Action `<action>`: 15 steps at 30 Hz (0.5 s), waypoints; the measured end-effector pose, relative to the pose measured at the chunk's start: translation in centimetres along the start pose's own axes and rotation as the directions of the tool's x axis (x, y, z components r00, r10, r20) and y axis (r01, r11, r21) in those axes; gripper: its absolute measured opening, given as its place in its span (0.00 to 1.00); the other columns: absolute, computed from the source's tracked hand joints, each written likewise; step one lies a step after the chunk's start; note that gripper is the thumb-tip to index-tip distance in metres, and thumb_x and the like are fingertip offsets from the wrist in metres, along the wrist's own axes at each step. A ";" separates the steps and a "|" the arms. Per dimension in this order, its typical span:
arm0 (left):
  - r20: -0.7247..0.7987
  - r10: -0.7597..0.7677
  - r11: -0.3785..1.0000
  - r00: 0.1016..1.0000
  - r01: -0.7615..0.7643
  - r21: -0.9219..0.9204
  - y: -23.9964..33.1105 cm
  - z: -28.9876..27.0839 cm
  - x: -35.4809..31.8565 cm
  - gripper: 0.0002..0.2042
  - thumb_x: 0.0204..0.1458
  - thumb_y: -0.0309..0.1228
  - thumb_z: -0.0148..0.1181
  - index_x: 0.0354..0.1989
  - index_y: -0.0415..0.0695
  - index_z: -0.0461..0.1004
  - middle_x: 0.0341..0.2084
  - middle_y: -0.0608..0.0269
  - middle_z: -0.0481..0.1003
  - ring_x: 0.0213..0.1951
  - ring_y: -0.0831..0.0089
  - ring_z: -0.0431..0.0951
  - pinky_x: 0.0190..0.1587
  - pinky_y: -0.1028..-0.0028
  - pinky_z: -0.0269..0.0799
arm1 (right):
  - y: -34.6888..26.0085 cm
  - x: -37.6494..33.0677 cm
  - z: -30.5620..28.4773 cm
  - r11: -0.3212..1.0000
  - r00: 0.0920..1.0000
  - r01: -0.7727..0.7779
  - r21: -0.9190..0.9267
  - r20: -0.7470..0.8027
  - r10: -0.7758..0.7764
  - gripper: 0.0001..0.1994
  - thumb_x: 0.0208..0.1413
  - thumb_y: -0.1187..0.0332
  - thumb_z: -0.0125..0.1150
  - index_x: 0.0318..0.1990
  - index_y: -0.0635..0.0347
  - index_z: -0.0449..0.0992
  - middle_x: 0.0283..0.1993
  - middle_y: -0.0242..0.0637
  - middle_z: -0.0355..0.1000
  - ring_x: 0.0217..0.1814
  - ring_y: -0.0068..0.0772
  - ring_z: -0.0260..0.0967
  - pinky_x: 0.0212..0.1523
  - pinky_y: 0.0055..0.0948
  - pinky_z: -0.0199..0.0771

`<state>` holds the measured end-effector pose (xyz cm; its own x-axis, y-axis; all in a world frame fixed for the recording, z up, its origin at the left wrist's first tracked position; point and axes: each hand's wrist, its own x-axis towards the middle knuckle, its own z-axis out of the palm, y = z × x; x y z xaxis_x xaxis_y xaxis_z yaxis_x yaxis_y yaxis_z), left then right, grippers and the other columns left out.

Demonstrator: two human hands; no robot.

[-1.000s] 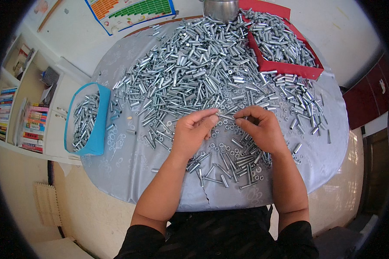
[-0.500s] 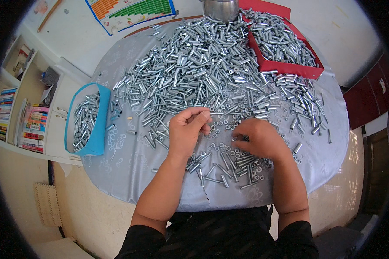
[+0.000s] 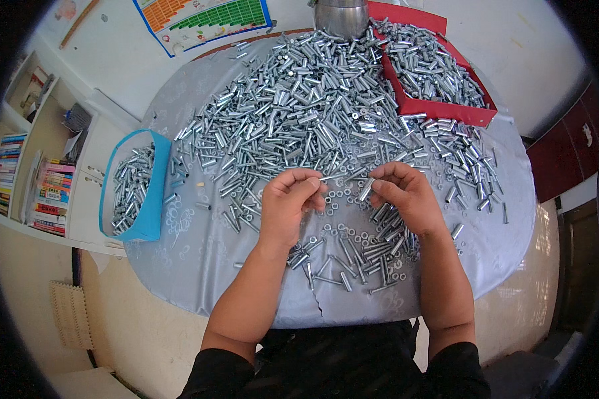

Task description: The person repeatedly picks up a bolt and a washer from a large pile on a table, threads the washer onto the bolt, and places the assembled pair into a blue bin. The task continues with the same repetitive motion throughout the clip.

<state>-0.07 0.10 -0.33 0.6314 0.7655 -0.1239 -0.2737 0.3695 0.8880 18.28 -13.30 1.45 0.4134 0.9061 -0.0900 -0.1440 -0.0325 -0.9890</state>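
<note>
My left hand (image 3: 290,205) is closed in a pinch on a thin metal bolt (image 3: 333,177), whose shank sticks out to the right. Facing it, my right hand (image 3: 407,194) grips a short shiny metal sleeve (image 3: 366,189) between thumb and fingers, tilted and a little apart from the bolt. Small hex nuts (image 3: 334,206) lie scattered under and between both hands. Nearer to me, loose bolts (image 3: 348,253) and sleeves spread over the cloth. Beyond my hands rises a big heap of metal sleeves and bolts (image 3: 273,110).
A blue fabric bin (image 3: 158,189) holding metal parts stands at the left. At the back right is a red box (image 3: 446,112) full of sleeves, beside a metal pot (image 3: 341,18). The round table wears a grey cloth (image 3: 180,279); a bookshelf (image 3: 80,193) stands at far left.
My right hand has come up from the loose parts, turned, and now shows a sleeve in its fingers near the bolt. My left hand has stayed nearly in place.
</note>
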 end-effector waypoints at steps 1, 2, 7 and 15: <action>0.008 -0.007 1.000 1.000 0.007 -0.008 0.0 0.1 0.0 0.05 0.53 0.23 0.58 0.37 0.37 0.76 0.27 0.59 0.78 0.23 0.76 0.77 0.25 0.77 0.74 | 0.2 0.1 -0.2 1.000 1.000 -0.003 0.031 -0.009 0.003 0.08 0.56 0.76 0.58 0.43 0.67 0.72 0.32 0.36 0.74 0.33 0.26 0.74 0.36 0.23 0.75; 0.009 -0.007 1.000 1.000 0.007 -0.005 0.0 0.0 0.0 0.05 0.53 0.23 0.58 0.37 0.37 0.76 0.26 0.58 0.78 0.23 0.76 0.77 0.25 0.77 0.74 | 0.3 0.2 -0.1 0.999 1.000 -0.001 0.047 -0.008 0.002 0.08 0.56 0.76 0.57 0.43 0.67 0.72 0.33 0.36 0.75 0.33 0.26 0.74 0.37 0.24 0.76; 0.032 -0.014 1.000 0.999 0.015 -0.009 -0.2 -0.2 0.0 0.05 0.53 0.22 0.57 0.37 0.37 0.76 0.26 0.58 0.78 0.23 0.75 0.77 0.26 0.75 0.75 | 0.6 0.3 -0.1 0.995 0.999 0.012 0.104 -0.036 -0.008 0.08 0.57 0.76 0.56 0.44 0.67 0.71 0.37 0.40 0.75 0.37 0.30 0.76 0.41 0.28 0.78; 0.056 -0.021 1.000 0.998 0.022 -0.009 -0.2 -0.1 -0.1 0.05 0.53 0.22 0.57 0.37 0.37 0.76 0.27 0.58 0.78 0.23 0.75 0.76 0.27 0.74 0.75 | 0.2 0.4 0.3 0.957 0.993 0.044 0.288 -0.116 -0.011 0.07 0.57 0.75 0.53 0.42 0.65 0.71 0.39 0.39 0.75 0.38 0.31 0.76 0.40 0.28 0.78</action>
<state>-0.13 0.02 -0.57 0.6766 0.7268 -0.1180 -0.2664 0.3911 0.8809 18.18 -12.81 1.20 0.5168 0.8511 -0.0921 -0.3784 0.1306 -0.9164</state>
